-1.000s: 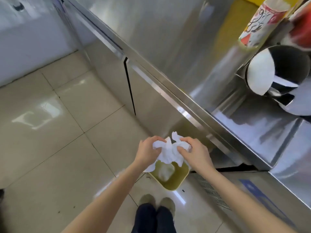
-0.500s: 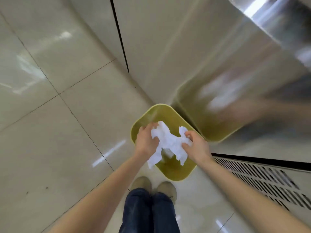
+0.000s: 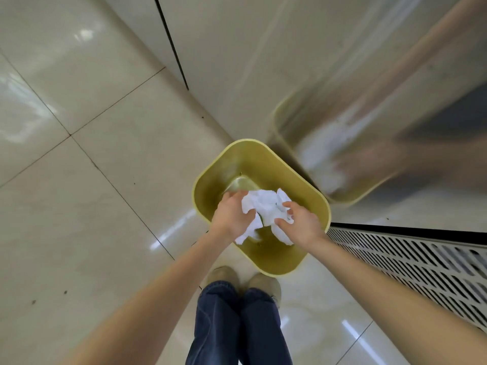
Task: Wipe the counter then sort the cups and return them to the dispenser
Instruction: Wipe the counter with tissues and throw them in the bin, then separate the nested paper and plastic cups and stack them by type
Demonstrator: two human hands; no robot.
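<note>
Tissue (image 3: 266, 206), crumpled, long axis running L-R, pinched by left hand (image 3: 232, 216) & right hand (image 3: 300, 225) over open yellow bin (image 3: 210, 185) by floor vent (image 3: 411, 264).

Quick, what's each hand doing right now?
Left hand: closed on the white tissue.
Right hand: closed on the same tissue, above the yellow bin.

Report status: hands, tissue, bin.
Left hand and right hand both gripping crumpled tissue. Held directly over yellow bin. Nothing blocking the drop.
</note>
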